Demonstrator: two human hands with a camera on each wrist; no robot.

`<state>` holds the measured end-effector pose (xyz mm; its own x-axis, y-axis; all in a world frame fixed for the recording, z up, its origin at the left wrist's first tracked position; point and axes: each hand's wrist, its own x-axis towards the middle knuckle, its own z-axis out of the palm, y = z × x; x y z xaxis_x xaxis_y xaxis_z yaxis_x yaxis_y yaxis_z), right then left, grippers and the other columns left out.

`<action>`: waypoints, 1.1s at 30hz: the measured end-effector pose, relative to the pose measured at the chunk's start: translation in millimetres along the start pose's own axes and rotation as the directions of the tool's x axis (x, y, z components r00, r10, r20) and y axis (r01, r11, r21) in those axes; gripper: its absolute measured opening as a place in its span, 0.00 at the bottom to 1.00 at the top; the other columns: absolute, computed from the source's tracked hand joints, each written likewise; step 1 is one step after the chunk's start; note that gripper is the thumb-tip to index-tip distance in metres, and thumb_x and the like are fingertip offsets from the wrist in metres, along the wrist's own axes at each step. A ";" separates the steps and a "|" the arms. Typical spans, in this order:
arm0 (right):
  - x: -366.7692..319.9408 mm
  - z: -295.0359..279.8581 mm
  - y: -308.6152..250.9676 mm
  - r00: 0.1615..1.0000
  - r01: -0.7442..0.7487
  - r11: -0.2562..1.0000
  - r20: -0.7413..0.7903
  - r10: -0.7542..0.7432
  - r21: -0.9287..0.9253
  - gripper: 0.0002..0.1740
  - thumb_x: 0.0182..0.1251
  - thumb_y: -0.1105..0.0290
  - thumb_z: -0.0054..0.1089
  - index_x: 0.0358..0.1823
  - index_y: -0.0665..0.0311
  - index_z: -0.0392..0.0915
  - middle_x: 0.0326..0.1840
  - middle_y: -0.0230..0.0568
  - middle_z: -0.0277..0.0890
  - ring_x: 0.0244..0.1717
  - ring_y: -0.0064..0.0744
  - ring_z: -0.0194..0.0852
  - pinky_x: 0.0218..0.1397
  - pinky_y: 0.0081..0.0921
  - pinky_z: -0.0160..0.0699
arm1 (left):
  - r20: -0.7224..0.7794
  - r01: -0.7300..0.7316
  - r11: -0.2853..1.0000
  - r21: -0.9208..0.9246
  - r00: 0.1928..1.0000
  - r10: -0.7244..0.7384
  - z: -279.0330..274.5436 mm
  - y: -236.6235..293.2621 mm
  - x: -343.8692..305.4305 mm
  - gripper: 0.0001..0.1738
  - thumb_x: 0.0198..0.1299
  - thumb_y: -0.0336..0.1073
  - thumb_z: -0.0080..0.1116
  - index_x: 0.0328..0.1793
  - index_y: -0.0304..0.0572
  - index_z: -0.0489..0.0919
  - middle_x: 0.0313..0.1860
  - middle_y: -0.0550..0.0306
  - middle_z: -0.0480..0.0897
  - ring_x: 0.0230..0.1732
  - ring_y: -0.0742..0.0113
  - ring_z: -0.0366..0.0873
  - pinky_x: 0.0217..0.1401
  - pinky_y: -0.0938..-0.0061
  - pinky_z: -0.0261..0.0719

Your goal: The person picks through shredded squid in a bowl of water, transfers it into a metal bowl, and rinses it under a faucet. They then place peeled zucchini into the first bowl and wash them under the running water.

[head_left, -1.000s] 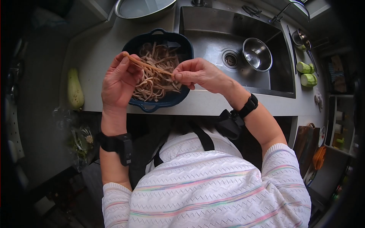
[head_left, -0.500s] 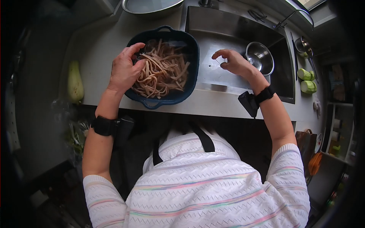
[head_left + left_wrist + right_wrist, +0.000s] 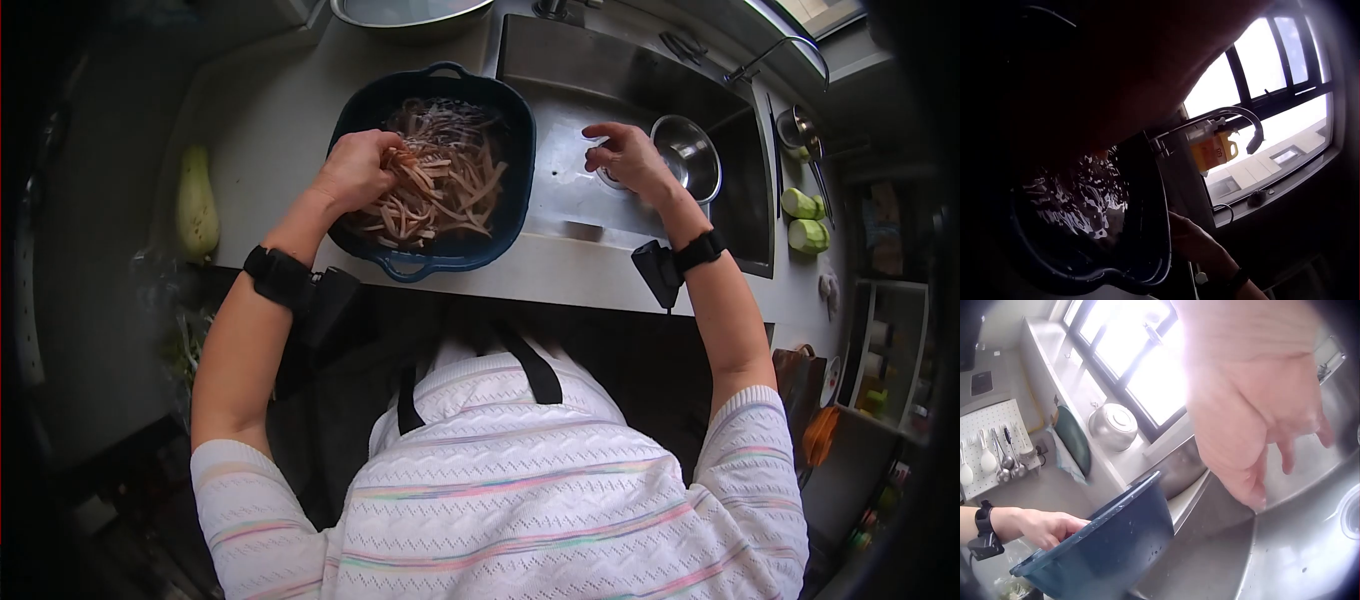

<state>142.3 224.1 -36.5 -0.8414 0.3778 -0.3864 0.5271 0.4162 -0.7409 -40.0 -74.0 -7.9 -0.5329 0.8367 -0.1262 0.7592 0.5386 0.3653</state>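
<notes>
A dark blue two-handled basin [image 3: 525, 195] stands on the counter left of the sink, holding wet tan strips of food [image 3: 440, 195] in water. My left hand [image 3: 358, 172] reaches over the basin's left side, its curled fingers gripping some strips near the surface. In the left wrist view the forearm is dark and hides the fingers, while rippling water [image 3: 1085, 206] shows below. Over the sink [image 3: 560, 190], my right hand [image 3: 637, 165] hangs with loosely bent fingers and holds nothing. A steel bowl [image 3: 690, 165] sits in the sink just beyond it.
A pale green squash [image 3: 197, 205] lies on the counter at left. A large metal basin [image 3: 410, 14] stands behind the blue one. Right of the sink are cut squash pieces [image 3: 808, 236] and a small steel pot [image 3: 797, 127]. The tap [image 3: 790, 45] arches at the back.
The strip stretched between both hands a second ago is no longer held between them. My right hand has moved right over the sink; my left has lowered into the strips.
</notes>
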 end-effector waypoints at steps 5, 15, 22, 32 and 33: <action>-3.0 7.6 13.3 0.904 0.376 0.898 -0.119 -0.410 -0.230 0.16 0.57 0.79 0.51 0.48 0.68 0.75 0.34 0.41 0.81 0.32 0.25 0.77 0.40 0.21 0.73 | 0.150 0.213 0.862 -0.459 0.975 -0.162 -9.7 -4.3 -2.7 0.17 0.45 0.21 0.54 0.45 0.36 0.77 0.33 0.55 0.80 0.35 0.70 0.77 0.40 0.77 0.76; -13.8 20.4 -23.2 0.981 0.184 0.983 -0.066 -0.182 0.020 0.15 0.58 0.79 0.52 0.47 0.65 0.76 0.32 0.37 0.80 0.36 0.28 0.77 0.42 0.23 0.75 | 0.217 0.235 0.293 -0.927 0.972 -0.096 -11.8 -21.6 -7.3 0.28 0.42 0.17 0.50 0.56 0.34 0.70 0.51 0.53 0.74 0.48 0.72 0.74 0.51 0.79 0.75; -19.5 23.1 -26.3 0.999 -0.014 0.993 0.042 0.010 0.113 0.19 0.54 0.82 0.50 0.48 0.60 0.77 0.45 0.40 0.78 0.49 0.32 0.74 0.51 0.28 0.73 | 0.027 0.058 0.641 -0.765 0.998 -0.058 -16.4 -7.3 -11.3 0.30 0.42 0.20 0.52 0.58 0.36 0.69 0.57 0.52 0.71 0.51 0.64 0.74 0.55 0.77 0.74; -37.5 37.0 -61.2 0.918 0.306 0.942 -0.220 -0.330 -0.138 0.17 0.54 0.75 0.54 0.48 0.60 0.76 0.44 0.42 0.77 0.47 0.36 0.74 0.50 0.29 0.73 | -0.073 -0.200 0.972 0.122 0.975 0.209 4.4 23.4 4.0 0.24 0.45 0.32 0.60 0.53 0.46 0.75 0.60 0.51 0.69 0.56 0.56 0.70 0.61 0.70 0.68; -38.1 38.4 -68.8 0.902 0.350 0.925 -0.215 -0.375 -0.146 0.17 0.54 0.74 0.55 0.48 0.61 0.77 0.45 0.42 0.77 0.48 0.37 0.74 0.51 0.30 0.73 | 0.058 -0.149 0.983 0.112 0.988 0.143 2.4 21.7 8.0 0.22 0.45 0.31 0.59 0.51 0.45 0.76 0.57 0.50 0.71 0.55 0.55 0.71 0.59 0.69 0.69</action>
<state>133.6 149.3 8.0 -0.9309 0.3622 0.0479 0.2103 0.6383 -0.7405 -26.8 -55.4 -3.2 -0.3963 0.9095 -0.1258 0.8670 0.4157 0.2748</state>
